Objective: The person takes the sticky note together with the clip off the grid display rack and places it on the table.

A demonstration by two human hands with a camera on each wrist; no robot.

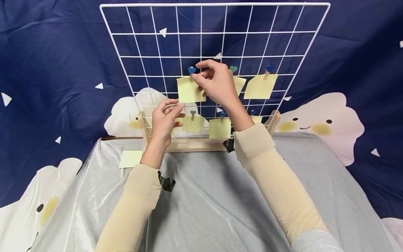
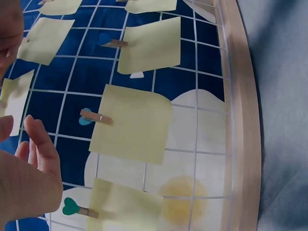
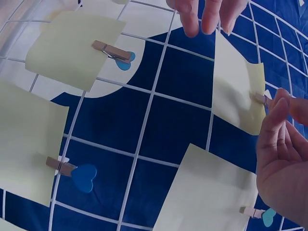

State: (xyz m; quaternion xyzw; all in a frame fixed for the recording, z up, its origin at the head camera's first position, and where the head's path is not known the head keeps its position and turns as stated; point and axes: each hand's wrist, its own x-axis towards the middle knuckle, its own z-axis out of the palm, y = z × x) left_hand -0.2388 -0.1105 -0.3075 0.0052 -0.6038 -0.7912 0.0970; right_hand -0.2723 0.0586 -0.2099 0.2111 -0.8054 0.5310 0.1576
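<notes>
My right hand (image 1: 217,82) is at a clothespin with a blue heart (image 1: 191,70), thumb and index finger pinching near its end. In the right wrist view this wooden clothespin (image 3: 261,99) sits on the edge of a yellow sticky note (image 3: 236,82), its heart hidden by the fingers. That sticky note (image 1: 189,91) hangs on the white wire grid (image 1: 214,33). Just below its lower left corner is my left hand (image 1: 165,120), fingers loosely bent and holding nothing. Whether its thumb touches the corner I cannot tell.
More sticky notes hang on the grid by heart clothespins, such as one at the upper right (image 1: 261,87) and one in the lower row (image 1: 219,128). A loose sticky note (image 1: 130,159) lies on the grey cloth (image 1: 201,196). The grid stands in a wooden base (image 1: 195,147).
</notes>
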